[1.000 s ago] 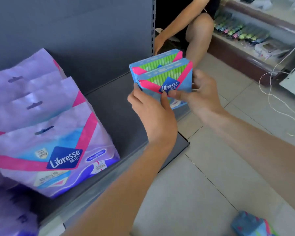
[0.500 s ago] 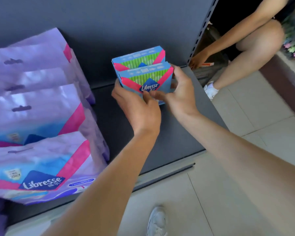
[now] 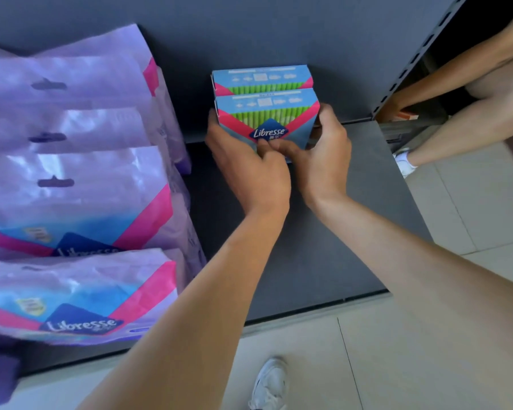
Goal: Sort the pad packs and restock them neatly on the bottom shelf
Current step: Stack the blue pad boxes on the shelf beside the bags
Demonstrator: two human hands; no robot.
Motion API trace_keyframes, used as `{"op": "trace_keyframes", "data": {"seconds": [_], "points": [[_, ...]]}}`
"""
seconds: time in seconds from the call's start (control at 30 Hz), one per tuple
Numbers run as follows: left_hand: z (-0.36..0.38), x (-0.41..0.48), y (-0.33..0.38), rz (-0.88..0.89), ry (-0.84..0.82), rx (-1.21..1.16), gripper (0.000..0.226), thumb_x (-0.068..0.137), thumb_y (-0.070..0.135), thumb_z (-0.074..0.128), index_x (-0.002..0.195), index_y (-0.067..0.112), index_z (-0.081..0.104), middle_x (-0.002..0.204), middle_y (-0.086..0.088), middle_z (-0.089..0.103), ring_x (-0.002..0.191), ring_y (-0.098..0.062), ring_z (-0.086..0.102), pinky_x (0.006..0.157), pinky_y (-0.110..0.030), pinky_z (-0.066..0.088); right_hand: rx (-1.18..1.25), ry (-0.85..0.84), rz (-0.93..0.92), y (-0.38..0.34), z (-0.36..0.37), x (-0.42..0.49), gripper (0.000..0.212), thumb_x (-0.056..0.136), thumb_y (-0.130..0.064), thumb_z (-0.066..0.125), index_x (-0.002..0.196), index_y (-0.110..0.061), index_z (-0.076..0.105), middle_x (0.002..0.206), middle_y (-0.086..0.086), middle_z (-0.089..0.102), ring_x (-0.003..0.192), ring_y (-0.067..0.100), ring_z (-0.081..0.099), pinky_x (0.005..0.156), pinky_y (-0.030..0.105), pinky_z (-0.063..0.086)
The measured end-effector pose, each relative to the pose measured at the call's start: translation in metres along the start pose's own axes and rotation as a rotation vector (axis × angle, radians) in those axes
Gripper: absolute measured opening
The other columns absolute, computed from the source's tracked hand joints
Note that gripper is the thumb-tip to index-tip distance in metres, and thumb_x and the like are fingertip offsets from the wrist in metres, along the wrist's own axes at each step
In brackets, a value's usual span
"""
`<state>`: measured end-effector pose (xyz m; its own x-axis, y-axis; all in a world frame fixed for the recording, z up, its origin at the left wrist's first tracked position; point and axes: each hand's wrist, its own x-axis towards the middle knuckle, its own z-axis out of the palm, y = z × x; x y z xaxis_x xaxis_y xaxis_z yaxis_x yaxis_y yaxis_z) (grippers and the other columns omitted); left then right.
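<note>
1. The left hand (image 3: 249, 170) and right hand (image 3: 323, 161) clamp two blue pad boxes (image 3: 267, 113) between them, one hand on each side. The grip of each is pressed against a side face, thumbs meeting low on the front under the logo. Squeezing from both sides likely keeps the pair together as one block.

2. The boxes stand upright, one directly behind the other, fronts facing the camera. They sit upper centre of the frame, at the back of the bottom shelf (image 3: 353, 226), close to the grey back panel (image 3: 249, 31). Whether their bases touch the shelf is hidden by the hands.

3. Placing them deep probably leaves the front of the shelf free for further boxes in the same row.

4. At the left of the frame, purple pad bags (image 3: 71, 179) lean in a front-to-back row, well sorted from the blue boxes by a bare strip of shelf.

5. At the right edge, another person's leg (image 3: 462, 119) and shoe show beyond the shelf upright (image 3: 418, 57).
</note>
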<state>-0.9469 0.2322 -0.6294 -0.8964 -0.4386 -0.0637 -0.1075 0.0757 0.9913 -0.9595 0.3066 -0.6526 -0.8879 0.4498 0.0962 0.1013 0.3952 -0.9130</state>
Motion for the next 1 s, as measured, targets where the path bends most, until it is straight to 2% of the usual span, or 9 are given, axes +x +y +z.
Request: {"op": "trace_keyframes", "data": {"seconds": [0.1,0.33,0.43,0.53,0.6,0.7,0.77,0.9,1.0], "points": [[0.001,0.001,-0.001,-0.004,0.018,-0.006,0.078,0.069,-0.010,0.053,0.142,0.010,0.032,0.136,-0.005,0.042,0.128,-0.015,0.043,0.108,-0.037,0.040,-0.017,-0.038,0.036,0.003,-0.001,0.000,0.049,0.060,-0.031,0.084,0.099,-0.014,0.061,0.090,-0.005,0.071,0.084,0.013,0.067,0.073,0.040,0.056],[0.000,-0.002,-0.001,-0.010,0.023,0.035,0.076,0.072,-0.010,0.055,0.142,0.009,0.032,0.136,-0.006,0.041,0.128,-0.015,0.043,0.108,-0.032,0.039,-0.030,-0.105,0.069,0.001,-0.007,0.002,0.051,0.060,-0.031,0.086,0.102,-0.012,0.063,0.095,-0.004,0.071,0.088,0.011,0.067,0.077,0.039,0.055],[-0.001,-0.002,-0.001,-0.005,0.039,0.052,0.076,0.074,-0.011,0.055,0.143,0.009,0.031,0.138,-0.006,0.040,0.129,-0.014,0.042,0.098,-0.010,0.036,-0.040,-0.146,0.076,-0.003,-0.007,0.003,0.053,0.062,-0.028,0.087,0.105,-0.011,0.061,0.099,-0.002,0.071,0.092,0.013,0.066,0.081,0.036,0.055],[-0.004,-0.002,-0.002,-0.004,0.032,0.113,0.078,0.080,-0.009,0.059,0.147,0.009,0.025,0.145,-0.006,0.034,0.133,-0.012,0.036,0.083,0.013,0.022,-0.058,-0.171,0.082,-0.007,-0.009,0.003,0.056,0.062,-0.025,0.088,0.108,-0.010,0.061,0.102,-0.001,0.070,0.094,0.012,0.065,0.080,0.025,0.053],[-0.008,-0.006,0.001,0.007,-0.002,0.206,0.085,0.082,-0.004,0.062,0.151,0.009,0.014,0.154,-0.005,0.022,0.141,-0.012,0.024,0.094,0.008,0.014,-0.065,-0.172,0.097,-0.008,-0.014,0.001,0.059,0.060,-0.023,0.089,0.109,-0.010,0.059,0.102,-0.002,0.069,0.093,0.010,0.064,0.076,0.018,0.051],[-0.018,-0.024,0.005,0.143,-0.071,0.379,0.099,0.081,-0.002,0.065,0.151,0.004,-0.004,0.160,-0.010,-0.002,0.148,-0.017,0.005,0.118,-0.021,0.014,-0.090,-0.161,0.121,-0.007,-0.025,-0.007,0.071,0.060,-0.024,0.089,0.121,-0.010,0.056,0.114,0.000,0.066,0.105,0.013,0.061,0.084,0.021,0.050],[-0.022,-0.040,0.006,0.261,-0.081,0.475,0.102,0.078,-0.003,0.067,0.149,-0.003,-0.006,0.159,-0.018,-0.010,0.149,-0.024,-0.001,0.120,-0.032,0.016,-0.120,-0.152,0.129,-0.007,-0.035,-0.012,0.078,0.063,-0.026,0.088,0.130,-0.010,0.051,0.124,0.001,0.061,0.115,0.014,0.056,0.088,0.019,0.043],[-0.026,-0.064,0.012,0.455,-0.140,0.590,0.100,0.074,-0.003,0.068,0.148,-0.009,0.000,0.156,-0.027,-0.006,0.147,-0.033,0.002,0.121,-0.035,0.013,-0.160,-0.142,0.165,-0.009,-0.059,-0.021,0.083,0.068,-0.021,0.086,0.137,-0.009,0.042,0.128,0.001,0.053,0.125,0.014,0.047,0.086,0.013,0.033],[-0.026,-0.078,0.017,0.552,-0.276,0.597,0.092,0.076,-0.005,0.064,0.149,-0.007,0.007,0.157,-0.023,0.005,0.147,-0.031,0.008,0.119,-0.038,0.020,-0.171,-0.109,0.203,-0.012,-0.077,-0.028,0.085,0.069,-0.024,0.085,0.139,-0.008,0.040,0.139,0.005,0.050,0.130,0.016,0.045,0.098,0.019,0.036]]}}
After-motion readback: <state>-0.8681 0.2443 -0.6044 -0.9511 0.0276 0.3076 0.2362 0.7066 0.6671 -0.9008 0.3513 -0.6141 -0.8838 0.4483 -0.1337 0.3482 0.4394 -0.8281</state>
